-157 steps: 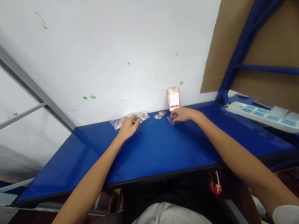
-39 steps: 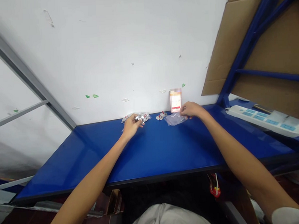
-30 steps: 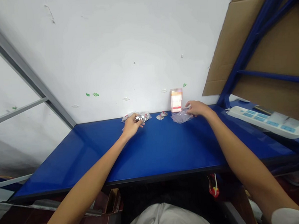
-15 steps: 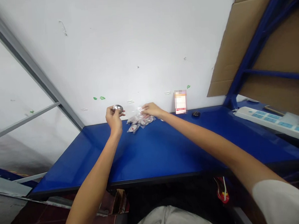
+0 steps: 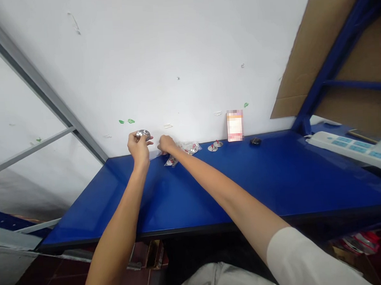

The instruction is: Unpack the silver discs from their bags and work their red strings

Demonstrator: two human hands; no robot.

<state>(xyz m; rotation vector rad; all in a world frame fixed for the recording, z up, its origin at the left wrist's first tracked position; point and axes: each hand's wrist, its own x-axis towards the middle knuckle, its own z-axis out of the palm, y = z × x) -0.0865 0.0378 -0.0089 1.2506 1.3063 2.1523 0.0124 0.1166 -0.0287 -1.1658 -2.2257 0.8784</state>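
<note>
My left hand (image 5: 138, 148) is closed around a shiny round metal disc (image 5: 143, 134), raised above the table's back left part. To its right, my right hand (image 5: 166, 143) has its fingers pinched together, pointing left. A clear plastic bag (image 5: 154, 154) shows at these fingers and seems to be gripped by them; the fingertips are partly hidden. Behind and below the right wrist lies a pile of small clear packets (image 5: 191, 148) with round pieces and red marks inside. Some of the pile is covered by the forearm.
Two round metal pieces with red parts (image 5: 213, 147) lie right of the pile. A blurred card (image 5: 235, 126) leans on the wall, with a small black object (image 5: 255, 141) beside it. A white power strip (image 5: 353, 146) lies at the right of the blue table (image 5: 193, 197).
My right hand has moved left from above the packets, toward my left hand, with the clear bag. The two metal pieces on the right are now uncovered. The left hand keeps its disc.
</note>
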